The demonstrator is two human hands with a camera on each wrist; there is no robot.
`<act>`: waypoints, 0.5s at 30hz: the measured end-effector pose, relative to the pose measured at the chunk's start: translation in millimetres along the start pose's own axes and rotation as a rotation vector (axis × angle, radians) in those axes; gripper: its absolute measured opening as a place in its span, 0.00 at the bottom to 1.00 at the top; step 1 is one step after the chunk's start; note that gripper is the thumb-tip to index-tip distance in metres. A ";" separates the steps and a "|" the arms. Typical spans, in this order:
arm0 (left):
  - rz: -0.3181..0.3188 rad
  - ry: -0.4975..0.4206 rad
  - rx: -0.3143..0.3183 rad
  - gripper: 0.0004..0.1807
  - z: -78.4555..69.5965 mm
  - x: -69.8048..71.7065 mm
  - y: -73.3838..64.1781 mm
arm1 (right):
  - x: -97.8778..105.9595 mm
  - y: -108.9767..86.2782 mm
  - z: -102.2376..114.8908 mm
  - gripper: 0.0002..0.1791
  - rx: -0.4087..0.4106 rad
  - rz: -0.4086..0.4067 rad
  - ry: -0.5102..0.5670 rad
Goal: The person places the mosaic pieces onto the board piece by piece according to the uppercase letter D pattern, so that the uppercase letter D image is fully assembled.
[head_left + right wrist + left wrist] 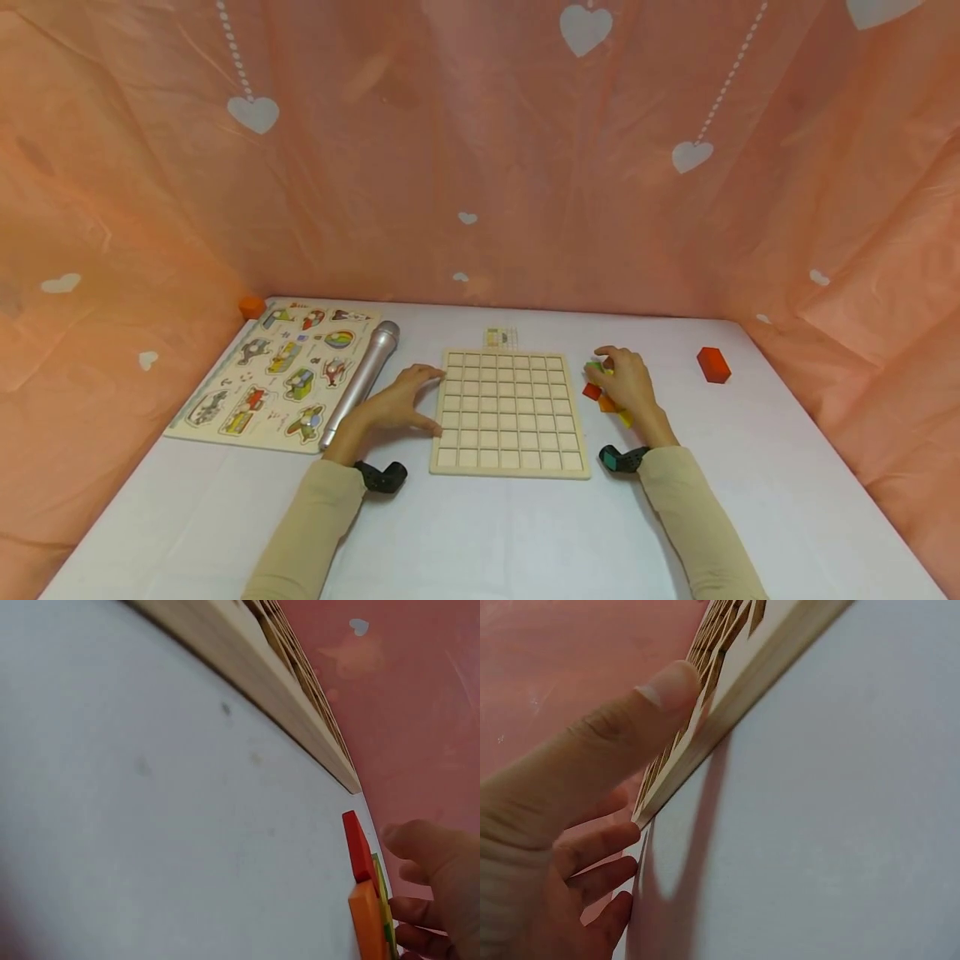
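Pale wooden grid board (510, 414), its face divided into rows of square recesses, lies at the centre of our clock on the white-covered table (495, 542), twelve o'clock pointing away from us. At nine o'clock, our left hand (393, 406) spreads thumb from fingers along the rim; how firmly it presses, we cannot tell. Toward three, our right hand (630, 383) arches over a cluster of small flat-sided pieces: a red piece (592, 391), an orange piece (607, 404), a yellow piece (626, 417) and a green piece (595, 365). Thumb and fingers stand apart, nothing seen pinched between them; whether a fingertip touches a piece, we cannot tell.

Such crowding, we judge, calls for care: taking one piece by opposite edges and lifting it straight up should leave its neighbours undisturbed. Light pressure at nine o'clock should keep the board from sliding. Our left wrist does best kept off the silver microphone-shaped rod (360, 383), close beside it toward ten.
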State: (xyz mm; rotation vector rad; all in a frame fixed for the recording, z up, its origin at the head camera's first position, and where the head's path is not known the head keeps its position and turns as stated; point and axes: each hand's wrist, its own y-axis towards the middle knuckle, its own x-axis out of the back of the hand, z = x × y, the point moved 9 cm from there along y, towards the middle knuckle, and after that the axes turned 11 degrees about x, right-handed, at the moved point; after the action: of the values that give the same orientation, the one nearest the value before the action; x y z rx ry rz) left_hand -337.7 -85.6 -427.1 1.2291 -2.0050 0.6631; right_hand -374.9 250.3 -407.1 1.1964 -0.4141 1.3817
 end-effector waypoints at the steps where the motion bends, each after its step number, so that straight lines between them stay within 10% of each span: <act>1: 0.002 0.007 0.000 0.51 0.3 -0.7 -0.2 | -0.5 -0.2 -0.1 0.22 -0.001 -0.001 -0.004; 15: 0.030 0.079 -0.005 0.51 -0.5 -0.4 0.5 | -4.3 5.4 -0.8 0.20 0.003 -0.001 -0.066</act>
State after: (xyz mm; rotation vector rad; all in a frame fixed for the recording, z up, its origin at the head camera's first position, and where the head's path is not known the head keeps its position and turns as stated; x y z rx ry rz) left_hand -337.9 -84.8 -427.1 1.1538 -1.9618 0.7097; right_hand -381.0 247.4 -408.8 1.2474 -0.4576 1.3450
